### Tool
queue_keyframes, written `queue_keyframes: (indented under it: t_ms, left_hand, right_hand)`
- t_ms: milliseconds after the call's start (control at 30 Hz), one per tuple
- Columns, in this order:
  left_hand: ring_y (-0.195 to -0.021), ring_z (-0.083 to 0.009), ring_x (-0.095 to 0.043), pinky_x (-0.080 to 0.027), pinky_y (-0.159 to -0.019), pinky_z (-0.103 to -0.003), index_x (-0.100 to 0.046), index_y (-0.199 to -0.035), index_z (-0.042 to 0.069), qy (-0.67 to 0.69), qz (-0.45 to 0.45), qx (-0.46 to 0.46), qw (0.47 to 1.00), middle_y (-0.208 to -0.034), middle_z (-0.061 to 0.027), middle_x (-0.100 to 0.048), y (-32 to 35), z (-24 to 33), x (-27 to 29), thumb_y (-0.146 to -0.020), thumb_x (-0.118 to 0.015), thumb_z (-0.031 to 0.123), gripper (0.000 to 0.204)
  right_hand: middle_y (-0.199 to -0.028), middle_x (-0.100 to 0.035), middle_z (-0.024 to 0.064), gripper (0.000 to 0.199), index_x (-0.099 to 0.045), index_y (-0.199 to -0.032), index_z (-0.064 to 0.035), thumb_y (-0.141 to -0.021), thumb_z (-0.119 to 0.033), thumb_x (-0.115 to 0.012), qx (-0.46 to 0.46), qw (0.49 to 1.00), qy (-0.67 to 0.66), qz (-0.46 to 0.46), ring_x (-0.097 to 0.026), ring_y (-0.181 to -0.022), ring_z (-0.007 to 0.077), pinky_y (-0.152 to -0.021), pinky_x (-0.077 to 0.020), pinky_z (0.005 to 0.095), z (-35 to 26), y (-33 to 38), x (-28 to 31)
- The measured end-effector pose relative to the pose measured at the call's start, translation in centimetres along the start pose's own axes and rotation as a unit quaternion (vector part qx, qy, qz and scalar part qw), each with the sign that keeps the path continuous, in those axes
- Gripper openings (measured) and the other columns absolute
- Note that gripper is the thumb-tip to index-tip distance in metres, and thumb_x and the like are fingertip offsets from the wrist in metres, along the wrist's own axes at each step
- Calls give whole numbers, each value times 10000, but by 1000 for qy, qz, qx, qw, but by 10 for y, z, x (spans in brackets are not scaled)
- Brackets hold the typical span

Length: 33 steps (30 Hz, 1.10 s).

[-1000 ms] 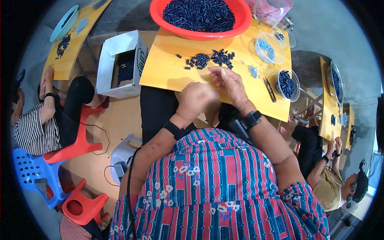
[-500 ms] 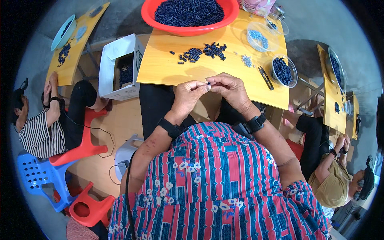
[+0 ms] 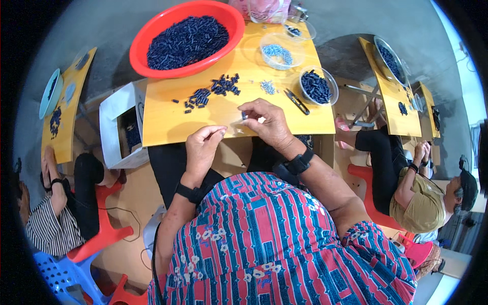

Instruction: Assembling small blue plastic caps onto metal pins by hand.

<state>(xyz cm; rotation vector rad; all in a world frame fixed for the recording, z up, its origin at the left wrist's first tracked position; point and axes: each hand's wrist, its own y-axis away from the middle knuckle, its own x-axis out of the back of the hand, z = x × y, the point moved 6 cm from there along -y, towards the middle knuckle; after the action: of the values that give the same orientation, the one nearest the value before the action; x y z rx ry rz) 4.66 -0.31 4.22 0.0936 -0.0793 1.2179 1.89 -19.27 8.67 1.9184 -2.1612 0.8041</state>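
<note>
Between the thumb and forefinger of my right hand [image 3: 267, 122] is a small dark blue cylinder [image 3: 244, 116], held over the near edge of the wooden table [image 3: 170, 124]. Lower and to the left, my left hand [image 3: 203, 147] is closed in a pinch just off that edge. Whatever its fingertips may hold is too small to make out. Ahead of my hands lies a loose pile of dark blue cylinders [image 3: 199, 96]. A little heap of tiny pale blue pieces [image 3: 268, 87] sits to its right, beside black-handled snips [image 3: 297, 101].
A red basin [image 3: 236, 25] full of dark cylinders stands far left. At the right are a clear tub of cylinders [image 3: 316, 87] and a clear bowl of pale pieces [image 3: 278, 52]. A white box [image 3: 114, 124] stands left of the table. People sit at tables on both sides.
My hands have come apart: the right one has moved forward with the cylinder, the left one back and leftward. The view has turned, so the table appears further left and lower.
</note>
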Motion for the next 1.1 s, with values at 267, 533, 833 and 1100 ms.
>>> queue_keyframes:
  t_ms: [267,533,833,1100]
  left_hand:
    - [-745,-208,-642,-501,-686,-300,-733,-867,39,-124,19,-131,983,-811,-92,-698,-2,6,-1,-810,-696,61,71]
    - [-829,-227,-624,-491,-757,-331,-737,-878,66,-230,-48,-141,962,-855,-66,-703,-1,8,-5,-774,-715,77,107]
    - [-813,-219,-624,-484,-766,-332,-734,-855,72,-221,-54,-136,964,-829,-58,-694,-1,10,-4,-772,-703,62,89]
    - [-819,-233,-626,-484,-778,-339,-732,-843,71,-215,-62,-150,963,-831,-65,-701,1,14,-4,-776,-704,80,73]
  right_hand:
    - [-867,-688,99,312,-692,-1047,-52,-745,-58,-769,-54,959,155,233,-665,-708,182,-683,-542,298,41,9,144]
    - [-880,-694,141,299,-705,-1042,-78,-748,-119,-747,-130,870,421,221,-683,-802,293,-739,-531,375,46,5,183]
    - [-813,-649,69,179,-707,-996,-43,-821,-10,-687,13,977,199,72,-616,-680,144,-639,-504,260,36,-15,57]
    - [-884,-638,144,130,-692,-937,-59,-818,-57,-640,-7,982,189,1,-631,-831,347,-738,-505,424,36,-47,1]
